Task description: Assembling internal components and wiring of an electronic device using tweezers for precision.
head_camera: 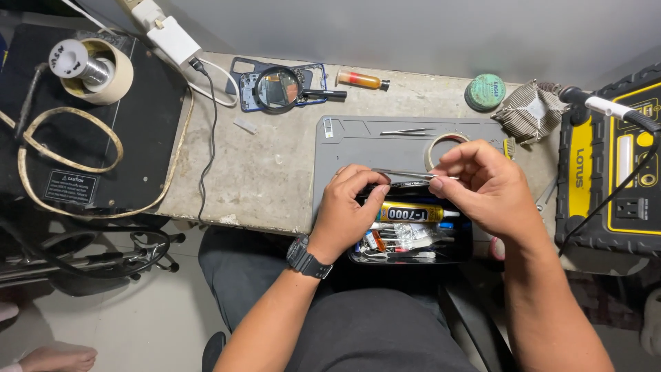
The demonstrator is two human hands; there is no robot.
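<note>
a thin pair of tweezers (pixel 413 175) is held level between both hands above a black tray (pixel 461 248) of small tools at the near edge of the concrete workbench (pixel 261 172). the left hand (pixel 348 207), with a black wristwatch (pixel 308 257) on its wrist, is closed with thumb and forefinger pinched on the tweezers' left end. the right hand (pixel 485 186) is curled, its fingertips pinched on the right end. a yellow glue tube (pixel 413 213) lies in the tray just below the tweezers. behind the hands a grey work mat (pixel 358 141) carries a second pair of tweezers (pixel 406 131) and a roll of tape (pixel 441 146). a magnifying glass (pixel 279 89) rests on a blue phone frame (pixel 244 86) near the far edge. a green round tin (pixel 485 91) sits at the far right.
</note>
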